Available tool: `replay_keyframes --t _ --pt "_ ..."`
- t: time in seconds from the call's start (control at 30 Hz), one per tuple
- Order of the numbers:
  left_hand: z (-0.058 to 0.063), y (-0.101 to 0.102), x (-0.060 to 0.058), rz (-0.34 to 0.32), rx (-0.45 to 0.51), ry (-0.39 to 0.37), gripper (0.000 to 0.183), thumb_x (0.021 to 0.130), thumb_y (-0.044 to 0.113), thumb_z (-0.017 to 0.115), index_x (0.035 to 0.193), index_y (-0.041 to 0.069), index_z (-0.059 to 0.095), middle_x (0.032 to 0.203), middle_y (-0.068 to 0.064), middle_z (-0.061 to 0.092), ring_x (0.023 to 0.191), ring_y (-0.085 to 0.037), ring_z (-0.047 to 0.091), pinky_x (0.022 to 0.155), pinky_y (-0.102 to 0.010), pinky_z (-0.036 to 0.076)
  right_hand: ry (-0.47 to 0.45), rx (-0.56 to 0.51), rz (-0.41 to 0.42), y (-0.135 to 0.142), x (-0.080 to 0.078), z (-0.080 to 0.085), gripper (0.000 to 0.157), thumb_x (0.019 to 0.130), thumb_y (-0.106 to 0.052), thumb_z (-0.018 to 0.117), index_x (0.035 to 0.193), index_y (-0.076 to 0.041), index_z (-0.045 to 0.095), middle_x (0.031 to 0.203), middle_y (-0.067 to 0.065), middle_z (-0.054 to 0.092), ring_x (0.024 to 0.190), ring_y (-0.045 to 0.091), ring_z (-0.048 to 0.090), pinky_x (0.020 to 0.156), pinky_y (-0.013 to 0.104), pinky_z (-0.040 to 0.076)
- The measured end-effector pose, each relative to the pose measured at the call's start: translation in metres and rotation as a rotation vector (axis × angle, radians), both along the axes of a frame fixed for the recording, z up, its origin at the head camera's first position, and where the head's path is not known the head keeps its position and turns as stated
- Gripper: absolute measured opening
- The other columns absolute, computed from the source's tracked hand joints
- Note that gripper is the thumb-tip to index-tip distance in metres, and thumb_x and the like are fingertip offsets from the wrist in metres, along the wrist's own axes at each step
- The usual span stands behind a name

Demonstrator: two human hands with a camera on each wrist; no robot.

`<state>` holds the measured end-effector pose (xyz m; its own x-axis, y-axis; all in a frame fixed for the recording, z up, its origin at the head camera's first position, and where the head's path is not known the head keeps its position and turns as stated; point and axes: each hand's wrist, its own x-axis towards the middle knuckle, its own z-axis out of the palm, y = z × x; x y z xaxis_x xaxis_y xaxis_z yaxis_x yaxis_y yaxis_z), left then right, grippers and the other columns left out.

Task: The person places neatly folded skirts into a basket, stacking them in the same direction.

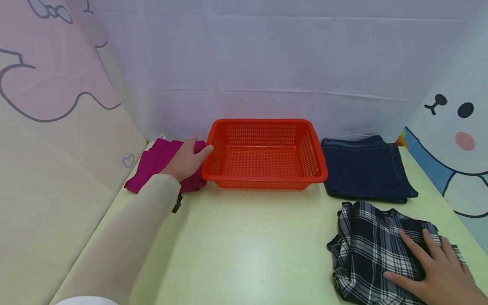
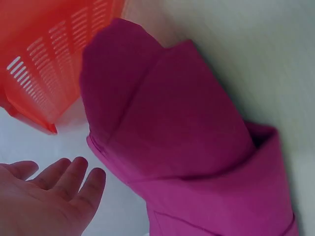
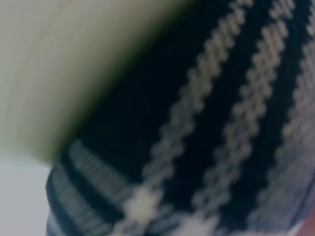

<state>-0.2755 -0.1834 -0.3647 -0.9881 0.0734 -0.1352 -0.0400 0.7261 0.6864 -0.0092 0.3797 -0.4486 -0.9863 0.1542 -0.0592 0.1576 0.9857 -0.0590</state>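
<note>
Plaid cloth lay at the near right, its near edge cut off and part covered by the right hand, whose fingers rested spread and loose on its dark, white-striped, rumpled folds; the right wrist view blurred it. Magenta cloth, plain and folded, lay at the far left beside the red basket, partly hidden by the left hand, whose fingers were extended and gripped nothing; whether its thumb touched the basket's rim was hard to tell.
</note>
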Motion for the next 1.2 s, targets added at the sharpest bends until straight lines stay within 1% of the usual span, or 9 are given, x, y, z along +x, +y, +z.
replay_keyframes --t 0.13,0.23,0.37,0.5,0.63,0.73,0.83,0.97,1.2 --pt "-0.002 0.013 -0.008 0.033 0.097 -0.044 0.099 0.077 0.073 0.051 0.151 0.024 0.006 0.136 -0.005 0.039 0.113 -0.026 0.046 0.084 -0.052 0.049 -0.024 0.004 0.002 0.000 0.000 0.000 0.120 0.064 -0.083 0.053 0.151 -0.016 0.003 0.142 0.041 -0.006 0.121 0.061 -0.021 0.083 0.079 -0.005" --pt "-0.006 0.021 -0.012 0.069 0.144 -0.081 0.097 0.076 0.074 0.051 0.150 0.026 0.010 0.128 -0.001 0.044 0.104 -0.023 0.052 0.079 -0.046 0.053 -0.032 0.009 0.002 0.001 0.000 0.000 0.120 0.064 -0.083 0.053 0.151 -0.016 0.004 0.142 0.041 -0.005 0.121 0.062 -0.020 0.082 0.079 -0.002" --pt "-0.010 0.027 -0.017 0.130 0.203 -0.120 0.089 0.078 0.070 0.054 0.148 0.027 0.019 0.123 0.000 0.048 0.101 -0.024 0.055 0.071 -0.042 0.055 -0.031 0.010 0.011 0.003 -0.001 -0.001 0.120 0.064 -0.082 0.053 0.151 -0.017 0.003 0.142 0.041 -0.005 0.120 0.063 -0.019 0.081 0.080 0.000" --pt "-0.012 0.030 -0.021 0.162 0.303 -0.157 0.073 0.086 0.059 0.055 0.143 0.024 0.028 0.123 -0.006 0.050 0.102 -0.030 0.058 0.066 -0.042 0.056 -0.029 0.013 0.018 0.003 -0.002 -0.001 0.120 0.064 -0.082 0.054 0.151 -0.018 0.002 0.142 0.041 -0.005 0.121 0.063 -0.018 0.080 0.080 0.001" --pt "-0.013 0.032 -0.024 0.198 0.396 -0.205 0.056 0.094 0.044 0.051 0.141 0.021 0.034 0.126 -0.011 0.051 0.105 -0.034 0.058 0.072 -0.046 0.055 -0.038 0.019 0.020 0.003 -0.003 -0.001 0.120 0.063 -0.083 0.053 0.151 -0.017 0.003 0.142 0.041 -0.005 0.121 0.063 -0.019 0.079 0.081 0.003" --pt "-0.013 0.031 -0.026 0.230 0.460 -0.243 0.047 0.096 0.035 0.049 0.139 0.019 0.038 0.127 -0.012 0.052 0.107 -0.035 0.057 0.078 -0.049 0.052 -0.041 0.019 0.022 0.003 -0.004 -0.001 0.121 0.063 -0.083 0.053 0.151 -0.017 0.003 0.142 0.041 -0.005 0.121 0.063 -0.019 0.079 0.081 0.004" --pt "-0.013 0.031 -0.027 0.244 0.521 -0.277 0.044 0.097 0.032 0.049 0.137 0.018 0.039 0.128 -0.012 0.052 0.109 -0.035 0.055 0.081 -0.051 0.051 -0.039 0.022 0.022 0.002 -0.004 0.000 0.120 0.063 -0.083 0.053 0.151 -0.016 0.004 0.142 0.041 -0.005 0.121 0.063 -0.019 0.079 0.081 0.004" --pt "-0.013 0.033 -0.028 0.246 0.550 -0.293 0.042 0.097 0.032 0.049 0.136 0.019 0.040 0.128 -0.011 0.052 0.110 -0.035 0.055 0.081 -0.051 0.051 -0.052 0.013 0.029 0.003 -0.003 0.001 0.121 0.064 -0.082 0.053 0.151 -0.015 0.003 0.141 0.042 -0.004 0.120 0.065 -0.018 0.080 0.081 0.004" --pt "-0.012 0.035 -0.026 0.238 0.526 -0.279 0.045 0.098 0.032 0.048 0.139 0.018 0.038 0.128 -0.014 0.051 0.110 -0.036 0.055 0.080 -0.051 0.051 -0.112 -0.138 0.138 0.016 -0.004 0.007 0.122 0.065 -0.071 0.066 0.151 -0.017 -0.002 0.138 0.047 -0.004 0.114 0.070 -0.018 0.082 0.079 -0.007"
